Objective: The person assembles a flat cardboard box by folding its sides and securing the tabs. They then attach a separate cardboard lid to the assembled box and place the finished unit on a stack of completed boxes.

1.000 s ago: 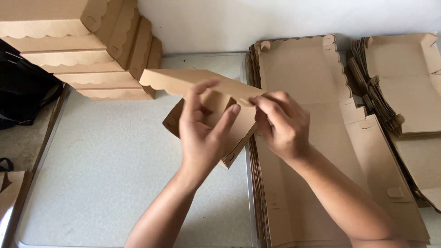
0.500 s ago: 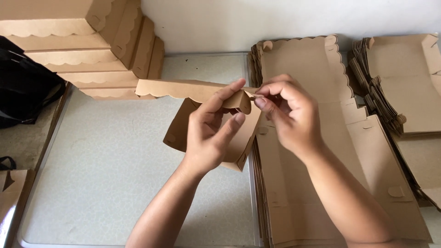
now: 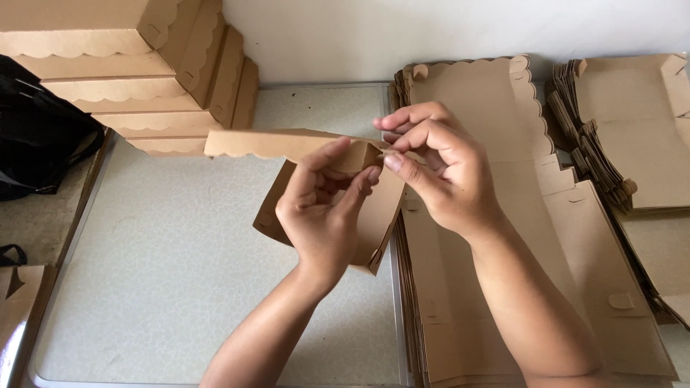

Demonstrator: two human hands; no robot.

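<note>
A brown cardboard box blank (image 3: pixel 273 144) with a scalloped edge is held above the grey table (image 3: pixel 165 287), partly folded. My left hand (image 3: pixel 323 208) grips it from below, thumb and fingers pinching the folded corner. My right hand (image 3: pixel 438 169) pinches the same corner flap from the right, fingertips touching those of the left hand. The lower part of the blank hangs behind my left hand.
A stack of flat brown blanks (image 3: pixel 560 237) lies under my right forearm, another pile (image 3: pixel 640 129) at the far right. Folded scalloped boxes (image 3: pixel 129 79) are stacked at the back left. A black bag (image 3: pixel 36 136) sits at the left edge.
The blank's scalloped side has swung up towards level. Both hands have closed in on the corner flap, with my right hand's fingertips now meeting the left's.
</note>
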